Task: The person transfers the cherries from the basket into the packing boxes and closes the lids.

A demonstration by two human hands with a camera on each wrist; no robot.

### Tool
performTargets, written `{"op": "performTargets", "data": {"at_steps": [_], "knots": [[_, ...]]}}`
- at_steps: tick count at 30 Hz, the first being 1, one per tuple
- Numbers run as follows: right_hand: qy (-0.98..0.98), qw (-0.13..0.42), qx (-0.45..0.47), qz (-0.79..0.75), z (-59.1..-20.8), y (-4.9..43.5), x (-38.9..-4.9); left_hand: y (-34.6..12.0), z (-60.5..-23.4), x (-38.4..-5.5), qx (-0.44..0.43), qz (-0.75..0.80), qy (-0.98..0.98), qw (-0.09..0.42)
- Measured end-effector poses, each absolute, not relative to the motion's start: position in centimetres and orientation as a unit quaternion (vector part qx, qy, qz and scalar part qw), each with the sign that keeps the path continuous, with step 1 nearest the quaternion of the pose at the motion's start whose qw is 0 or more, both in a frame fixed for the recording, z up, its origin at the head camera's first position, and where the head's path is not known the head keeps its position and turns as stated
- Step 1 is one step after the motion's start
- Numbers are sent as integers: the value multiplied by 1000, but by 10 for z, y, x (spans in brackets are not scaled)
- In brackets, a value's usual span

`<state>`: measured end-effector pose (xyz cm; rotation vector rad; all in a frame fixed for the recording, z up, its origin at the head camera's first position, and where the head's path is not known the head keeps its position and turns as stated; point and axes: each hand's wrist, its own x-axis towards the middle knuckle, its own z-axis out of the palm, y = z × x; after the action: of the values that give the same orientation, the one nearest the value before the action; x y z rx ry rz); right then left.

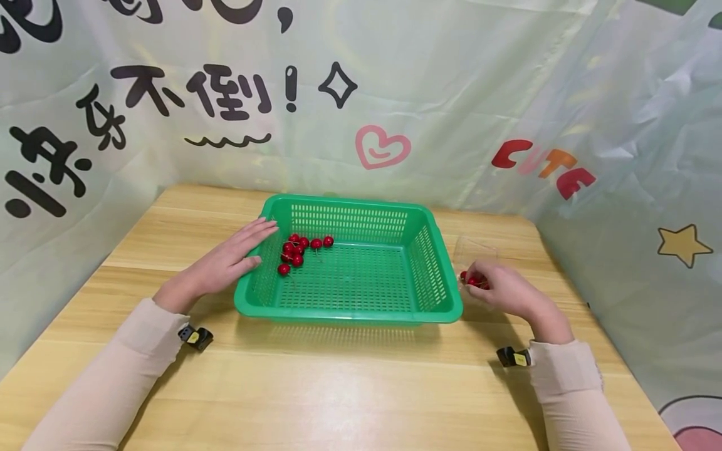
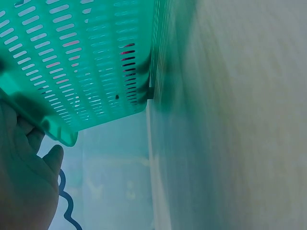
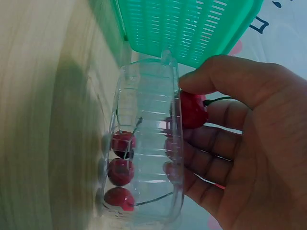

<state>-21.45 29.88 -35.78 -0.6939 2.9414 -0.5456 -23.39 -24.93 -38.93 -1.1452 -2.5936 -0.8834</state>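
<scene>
A green plastic basket with slotted walls stands on the table, several red cherries with stems gathered at its left end. My left hand rests on the basket's left rim, its fingers stretched out. To the right of the basket, my right hand pinches one cherry between thumb and fingers at the open top of a clear plastic box. Through the box's side, red cherries with stems show on its bottom. In the head view the hand hides part of the box.
The wooden table is bounded at the back and sides by a printed fabric sheet with lettering and drawings. The basket's raised right wall stands between the box and the basket's inside. A small black device sits at each wrist.
</scene>
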Motion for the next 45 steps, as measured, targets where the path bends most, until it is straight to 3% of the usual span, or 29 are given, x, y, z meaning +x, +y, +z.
{"op": "performTargets", "data": {"at_steps": [19, 45], "knots": [[951, 68, -250, -171, -370, 294, -215, -250, -389, -232, -383, -297, -871, 84], [953, 88, -204, -205, -377, 295, -217, -249, -390, -234, -385, -296, -870, 85]]}}
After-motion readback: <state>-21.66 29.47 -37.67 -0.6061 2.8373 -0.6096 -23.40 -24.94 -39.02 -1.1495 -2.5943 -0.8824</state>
